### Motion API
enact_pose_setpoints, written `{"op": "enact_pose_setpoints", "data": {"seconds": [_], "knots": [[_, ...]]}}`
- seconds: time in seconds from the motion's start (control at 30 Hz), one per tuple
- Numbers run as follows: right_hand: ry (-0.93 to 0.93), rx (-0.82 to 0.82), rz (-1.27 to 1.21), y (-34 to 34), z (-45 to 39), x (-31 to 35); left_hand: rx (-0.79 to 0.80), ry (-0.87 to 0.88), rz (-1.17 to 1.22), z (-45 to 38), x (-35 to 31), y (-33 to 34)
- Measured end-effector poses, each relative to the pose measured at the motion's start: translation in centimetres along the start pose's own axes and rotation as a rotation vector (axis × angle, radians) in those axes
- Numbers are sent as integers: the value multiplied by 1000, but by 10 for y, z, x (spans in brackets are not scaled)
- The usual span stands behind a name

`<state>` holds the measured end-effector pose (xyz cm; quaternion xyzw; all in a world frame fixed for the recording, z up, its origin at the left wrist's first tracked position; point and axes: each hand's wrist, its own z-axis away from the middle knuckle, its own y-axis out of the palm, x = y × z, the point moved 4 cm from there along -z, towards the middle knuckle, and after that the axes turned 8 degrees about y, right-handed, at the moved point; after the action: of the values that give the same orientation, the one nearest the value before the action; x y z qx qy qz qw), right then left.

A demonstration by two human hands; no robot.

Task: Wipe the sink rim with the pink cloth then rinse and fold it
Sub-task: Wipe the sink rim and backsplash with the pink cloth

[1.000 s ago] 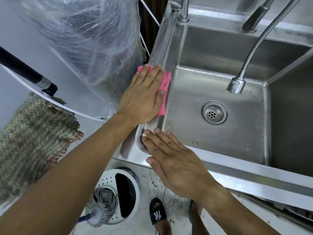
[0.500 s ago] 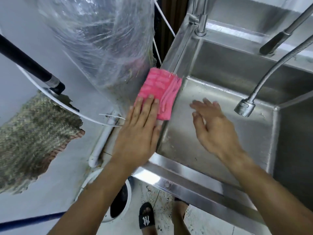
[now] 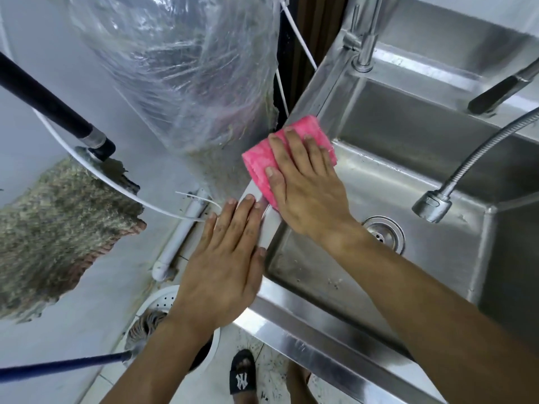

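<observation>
left hand (image 3: 224, 266) lying flat, fingers spread, gripping nothing, bracing on the stainless steel sink's left rim (image 3: 269, 220), lower centre | right hand (image 3: 306, 185) pressing palm-down, pinning the folded pink ribbed cloth (image 3: 259, 161) to that rim, centre frame | advice: keeping pressure even, cloth flat, stroking toward the upright chrome tap (image 3: 364, 39) at upper right
</observation>
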<state>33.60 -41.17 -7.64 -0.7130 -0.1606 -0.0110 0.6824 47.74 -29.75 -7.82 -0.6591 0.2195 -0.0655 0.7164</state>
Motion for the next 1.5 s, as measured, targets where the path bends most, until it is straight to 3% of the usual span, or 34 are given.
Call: {"op": "enact_pose_setpoints", "data": {"seconds": [0.07,0.17,0.23,0.3,0.43,0.5,0.63,0.77,1.0,1.07,1.2,1.27,1.43,1.5], "knots": [[-75,-5,50,-11,-11,-2,0,23,7,-12,3,0],[-477,147,38,-18,-30,-20,-1,42,1,-28,5,0],[-623,258,61,-13,-40,-39,-6,37,-28,-28,3,2],[-497,217,38,-12,-60,-54,-21,42,-54,-26,0,1],[-26,106,-118,-20,-88,-62,-28,32,-62,-27,-2,-1],[45,139,-130,-13,-73,-49,-34,29,-23,-38,-3,-2],[-142,88,26,-18,-42,-38,-50,90,-36,-71,-2,-2],[-393,99,125,-24,-82,-68,-36,91,-99,-73,-1,1],[-85,38,-27,-24,-141,-100,-66,55,-39,-79,-5,-4],[-127,58,-47,-23,-124,-91,-84,70,-14,-92,-7,-6],[-399,88,24,-15,-102,-87,-71,161,-86,-126,-4,-6],[-402,106,39,-14,-115,-94,-53,154,-122,-128,-2,-2],[-81,-8,-50,-21,-149,-107,-75,139,-118,-127,-5,-3],[-57,-1,-57,-21,-138,-98,-71,130,-111,-128,-5,-4]]}}
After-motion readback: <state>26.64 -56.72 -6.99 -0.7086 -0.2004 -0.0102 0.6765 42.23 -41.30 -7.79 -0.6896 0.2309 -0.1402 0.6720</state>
